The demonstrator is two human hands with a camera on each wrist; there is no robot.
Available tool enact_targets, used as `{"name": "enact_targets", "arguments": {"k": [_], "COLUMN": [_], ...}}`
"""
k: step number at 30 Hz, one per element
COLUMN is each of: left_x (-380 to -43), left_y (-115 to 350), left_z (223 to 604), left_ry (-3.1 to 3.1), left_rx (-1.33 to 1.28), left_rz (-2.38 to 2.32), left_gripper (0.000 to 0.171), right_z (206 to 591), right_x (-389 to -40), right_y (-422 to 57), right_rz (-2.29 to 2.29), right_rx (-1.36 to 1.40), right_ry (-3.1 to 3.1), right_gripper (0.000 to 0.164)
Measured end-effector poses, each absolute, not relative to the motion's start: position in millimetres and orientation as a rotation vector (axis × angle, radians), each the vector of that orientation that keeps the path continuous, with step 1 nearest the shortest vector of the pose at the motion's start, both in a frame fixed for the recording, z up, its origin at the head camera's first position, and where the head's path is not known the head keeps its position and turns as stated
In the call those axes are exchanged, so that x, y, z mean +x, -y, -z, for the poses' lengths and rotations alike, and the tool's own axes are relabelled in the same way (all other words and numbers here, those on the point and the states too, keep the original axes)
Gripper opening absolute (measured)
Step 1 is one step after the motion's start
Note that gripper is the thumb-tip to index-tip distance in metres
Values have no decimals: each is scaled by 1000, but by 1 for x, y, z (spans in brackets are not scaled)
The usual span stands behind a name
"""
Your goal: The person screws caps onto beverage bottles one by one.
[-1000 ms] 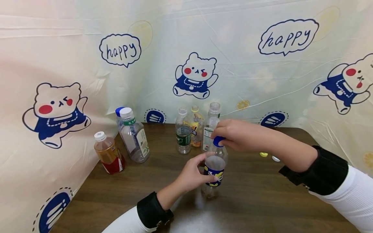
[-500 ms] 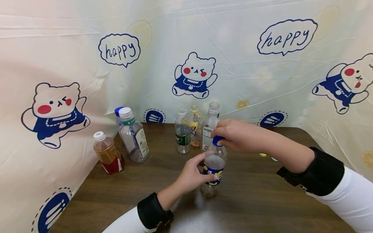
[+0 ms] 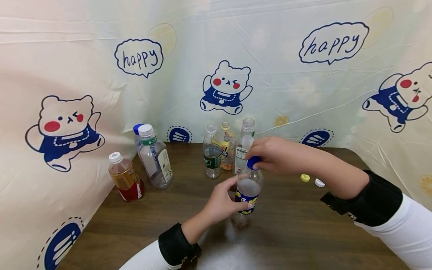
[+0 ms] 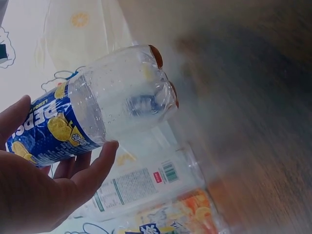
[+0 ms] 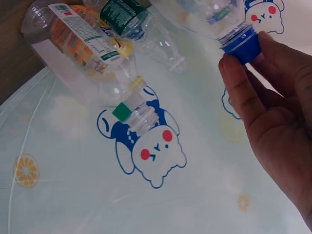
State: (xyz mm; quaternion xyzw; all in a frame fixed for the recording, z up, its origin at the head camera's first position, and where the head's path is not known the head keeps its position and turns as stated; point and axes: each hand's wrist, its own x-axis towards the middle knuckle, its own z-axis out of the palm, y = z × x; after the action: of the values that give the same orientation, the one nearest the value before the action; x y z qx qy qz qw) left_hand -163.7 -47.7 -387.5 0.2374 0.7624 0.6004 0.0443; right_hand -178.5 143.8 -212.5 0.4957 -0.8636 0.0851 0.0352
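Observation:
A clear Pepsi bottle (image 3: 249, 187) with a blue lemon-patterned label stands near the middle of the table. My left hand (image 3: 221, 202) grips it around the label, thumb on the near side. In the left wrist view the label (image 4: 53, 124) sits between thumb and fingers, and the bottle's base points away from the hand. Above, my right hand (image 3: 275, 155) pinches the blue cap (image 3: 254, 162) at the mouth. The right wrist view has thumb and fingertips on opposite sides of this cap (image 5: 243, 46), which sits on the threaded neck.
Behind stand three uncapped bottles: a green-labelled one (image 3: 212, 157), a yellow-labelled one (image 3: 227, 146) and a wide one (image 3: 240, 157). Capped bottles (image 3: 156, 159) (image 3: 126, 180) stand at left. A yellow cap (image 3: 305, 178) and a white cap (image 3: 319, 183) lie right, near my forearm.
My right hand and forearm have risen slightly, uncovering the two loose caps that were partly hidden half a second ago. The left hand keeps its grip on the bottle.

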Motion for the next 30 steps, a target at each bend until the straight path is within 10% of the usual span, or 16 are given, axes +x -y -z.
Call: {"name": "enact_targets", "arguments": {"k": [30], "left_x": [-161], "left_y": [67], "left_z": [388], "left_ry": [-2369], "left_rx": [601], "left_rz": [-1864], "left_gripper": [69], "right_z": [308], "right_x": [-203], "right_y": [-204], "right_rz": [-1081], "right_rx": [1029], "right_ry": [2653], "right_gripper": [28]}}
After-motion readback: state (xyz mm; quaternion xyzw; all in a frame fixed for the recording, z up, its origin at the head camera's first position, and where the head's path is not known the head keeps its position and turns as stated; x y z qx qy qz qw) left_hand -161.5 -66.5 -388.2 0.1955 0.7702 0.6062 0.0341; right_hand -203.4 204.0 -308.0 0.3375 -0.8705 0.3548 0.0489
